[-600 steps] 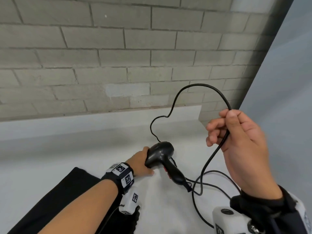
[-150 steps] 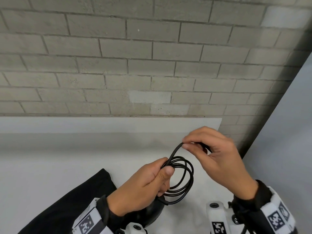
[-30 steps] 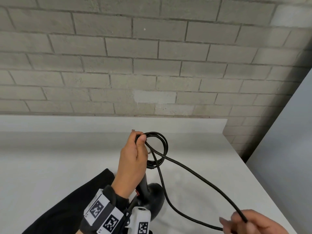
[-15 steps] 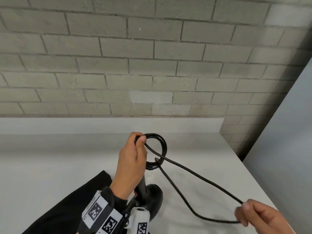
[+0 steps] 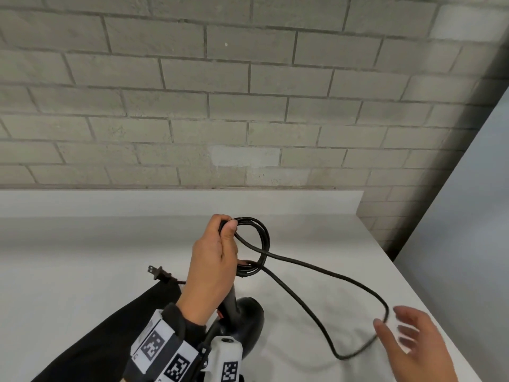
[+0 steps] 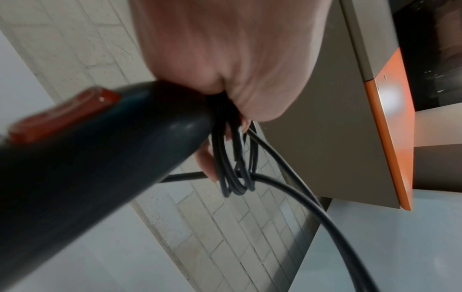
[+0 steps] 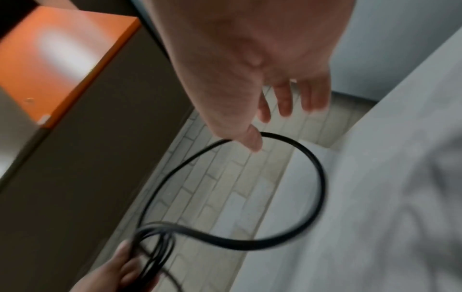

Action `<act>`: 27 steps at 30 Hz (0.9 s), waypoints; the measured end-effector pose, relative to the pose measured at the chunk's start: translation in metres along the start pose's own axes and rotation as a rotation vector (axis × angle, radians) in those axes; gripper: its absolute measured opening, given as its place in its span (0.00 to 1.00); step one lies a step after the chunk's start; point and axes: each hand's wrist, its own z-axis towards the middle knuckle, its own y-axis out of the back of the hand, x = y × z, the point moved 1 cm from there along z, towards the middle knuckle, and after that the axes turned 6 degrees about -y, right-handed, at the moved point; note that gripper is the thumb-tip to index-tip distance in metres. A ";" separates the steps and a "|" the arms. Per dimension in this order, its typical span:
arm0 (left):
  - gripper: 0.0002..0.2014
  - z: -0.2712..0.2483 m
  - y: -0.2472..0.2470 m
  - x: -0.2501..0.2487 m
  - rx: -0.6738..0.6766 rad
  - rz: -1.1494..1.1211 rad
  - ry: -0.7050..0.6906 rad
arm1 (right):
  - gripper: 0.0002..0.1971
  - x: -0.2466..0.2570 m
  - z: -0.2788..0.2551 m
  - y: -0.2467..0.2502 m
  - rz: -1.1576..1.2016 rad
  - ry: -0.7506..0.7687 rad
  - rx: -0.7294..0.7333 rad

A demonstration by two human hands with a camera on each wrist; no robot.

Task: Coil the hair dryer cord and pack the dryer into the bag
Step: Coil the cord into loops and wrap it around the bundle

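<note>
1. A black hair dryer [image 5: 243, 321] is held above the white counter [image 5: 82, 257]; its black cord [image 5: 316, 271] is wound into roughly three small loops, though blur makes the count uncertain.
2. The loops and handle are gripped together by the left hand [image 5: 213, 267].
3. One large slack loop is touched by the right hand [image 5: 413, 346], fingers spread loosely.
4. One plug [image 5: 158, 272] lies beside a black bag [image 5: 110, 334].

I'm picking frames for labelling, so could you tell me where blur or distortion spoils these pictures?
Head view: mostly sharp, brick courses bow from the wide lens, and only the open right hand is motion-smeared. Left wrist view: the black hair dryer handle and left hand are soft. Right wrist view: blurred throughout, the thin black cord streaked.
</note>
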 end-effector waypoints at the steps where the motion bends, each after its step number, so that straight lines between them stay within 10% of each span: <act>1: 0.11 -0.001 0.000 -0.001 0.000 0.016 -0.004 | 0.16 0.008 -0.007 -0.005 -0.034 0.091 -0.053; 6: 0.12 -0.005 -0.004 -0.013 0.002 0.054 -0.028 | 0.05 0.085 -0.072 -0.034 0.172 0.641 -0.015; 11: 0.16 -0.008 -0.007 -0.012 0.032 0.066 -0.026 | 0.18 0.093 -0.078 -0.078 -0.096 0.769 0.260; 18: 0.16 -0.009 -0.008 -0.012 0.041 0.057 -0.019 | 0.15 0.103 -0.063 -0.098 -0.171 0.674 0.276; 27: 0.16 -0.005 0.001 -0.005 0.029 0.082 -0.026 | 0.17 0.112 -0.041 -0.036 1.025 0.355 0.507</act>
